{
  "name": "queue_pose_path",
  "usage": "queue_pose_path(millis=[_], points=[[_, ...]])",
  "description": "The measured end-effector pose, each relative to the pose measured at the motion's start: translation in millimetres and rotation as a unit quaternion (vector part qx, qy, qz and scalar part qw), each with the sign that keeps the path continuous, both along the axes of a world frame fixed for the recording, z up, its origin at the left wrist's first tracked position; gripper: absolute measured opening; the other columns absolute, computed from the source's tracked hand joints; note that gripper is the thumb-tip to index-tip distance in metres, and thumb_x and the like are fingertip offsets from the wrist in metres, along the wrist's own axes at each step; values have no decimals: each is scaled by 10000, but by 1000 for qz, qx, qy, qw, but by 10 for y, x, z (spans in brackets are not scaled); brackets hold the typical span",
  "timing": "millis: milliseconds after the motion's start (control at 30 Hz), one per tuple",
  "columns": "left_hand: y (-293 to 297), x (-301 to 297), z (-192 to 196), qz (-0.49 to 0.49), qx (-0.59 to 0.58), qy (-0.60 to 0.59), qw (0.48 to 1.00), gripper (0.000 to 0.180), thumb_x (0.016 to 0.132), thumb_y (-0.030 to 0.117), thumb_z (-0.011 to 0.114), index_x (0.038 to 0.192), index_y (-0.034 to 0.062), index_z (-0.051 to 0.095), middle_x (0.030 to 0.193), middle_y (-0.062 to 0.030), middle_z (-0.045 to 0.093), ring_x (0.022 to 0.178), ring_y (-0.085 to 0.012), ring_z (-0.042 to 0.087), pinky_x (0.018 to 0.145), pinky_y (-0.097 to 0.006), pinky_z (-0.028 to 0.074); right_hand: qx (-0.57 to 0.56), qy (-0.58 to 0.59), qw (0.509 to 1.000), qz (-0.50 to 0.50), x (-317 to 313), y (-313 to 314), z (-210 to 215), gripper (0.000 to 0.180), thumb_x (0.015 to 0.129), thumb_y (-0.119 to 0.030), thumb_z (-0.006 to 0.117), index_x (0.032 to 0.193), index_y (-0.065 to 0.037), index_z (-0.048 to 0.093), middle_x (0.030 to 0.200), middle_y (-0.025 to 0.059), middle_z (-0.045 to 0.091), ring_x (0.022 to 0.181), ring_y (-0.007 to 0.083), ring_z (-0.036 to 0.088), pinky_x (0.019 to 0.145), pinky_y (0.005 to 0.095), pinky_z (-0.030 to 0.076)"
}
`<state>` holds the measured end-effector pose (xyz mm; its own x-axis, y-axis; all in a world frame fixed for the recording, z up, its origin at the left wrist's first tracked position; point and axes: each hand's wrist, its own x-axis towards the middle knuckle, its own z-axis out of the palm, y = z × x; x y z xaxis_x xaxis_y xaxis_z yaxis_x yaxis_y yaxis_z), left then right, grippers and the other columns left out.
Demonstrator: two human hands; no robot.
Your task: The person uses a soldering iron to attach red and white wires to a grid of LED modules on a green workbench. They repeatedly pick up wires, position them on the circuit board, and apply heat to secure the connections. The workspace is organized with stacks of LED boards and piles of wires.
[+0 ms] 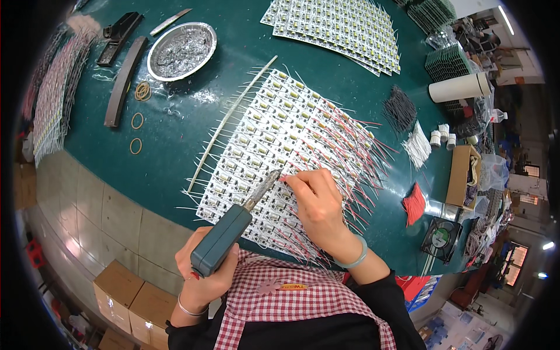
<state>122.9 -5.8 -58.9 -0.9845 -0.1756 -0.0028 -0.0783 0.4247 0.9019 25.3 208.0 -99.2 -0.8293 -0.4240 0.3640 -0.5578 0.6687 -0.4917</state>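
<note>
Left hand is gripping the soldering iron tight, its tip angling up-right toward the red wire the right hand is pinching.

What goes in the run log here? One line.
left hand: grips soldering iron | right hand: pinches red wire | iron tip at white circuit boards | green table

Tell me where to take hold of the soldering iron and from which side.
Take the soldering iron by its thick teal handle, as the left hand does now, coming from the rear end near the body. The handle is broad and blocky enough for a full grip, while the thin metal tip points away onto the panel of small boards beside the right hand.
</note>
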Motion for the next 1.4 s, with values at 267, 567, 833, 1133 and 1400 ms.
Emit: queue_pose_path(millis=[267, 567, 833, 1133, 1400], points=[[9, -10, -10, 9, 9, -2, 1000, 177, 719, -56, 743, 876, -40, 664, 844, -124, 667, 695, -183, 646, 626, -274, 509, 22, 2, 1000, 2, 14, -7, 10, 334, 712, 71, 640, 1042, 27, 653, 931, 104, 586, 838, 261, 549, 670, 336, 492], [34, -42, -5, -1, -1, 8, 1000, 145, 719, -55, 738, 841, -27, 666, 785, -106, 638, 644, -192, 620, 585, -282, 487, 37, 12, 999, 7, 5, 2, 22, 330, 704, 61, 647, 1034, 39, 653, 930, 104, 581, 824, 258, 544, 661, 339, 478], [-4, 2, 4, 0, 2, -2, 1000, 153, 725, -32, 744, 865, -49, 686, 801, -101, 646, 638, -164, 614, 560, -268, 479, 39, 9, 999, 15, 30, 4, 38, 339, 697, 67, 647, 1035, 41, 644, 933, 108, 571, 829, 261, 534, 642, 343, 473], [-212, 120, -132, -11, -154, 52, 987, 283, 734, 13, 801, 982, -53, 681, 907, -125, 696, 690, -186, 654, 593, -284, 509, 39, 22, 999, -16, 27, -58, 0, 293, 715, 9, 634, 1007, 35, 642, 912, 118, 563, 846, 276, 546, 651, 363, 486], [-119, -38, -556, 135, 83, -28, 987, 225, 849, 2, 715, 1056, -51, 645, 750, -34, 581, 559, -92, 467, 507, -246, 381, 42, 46, 997, -48, 117, 298, 9, 174, 732, -54, 613, 897, -6, 590, 895, 113, 525, 936, 276, 551, 782, 327, 512]])
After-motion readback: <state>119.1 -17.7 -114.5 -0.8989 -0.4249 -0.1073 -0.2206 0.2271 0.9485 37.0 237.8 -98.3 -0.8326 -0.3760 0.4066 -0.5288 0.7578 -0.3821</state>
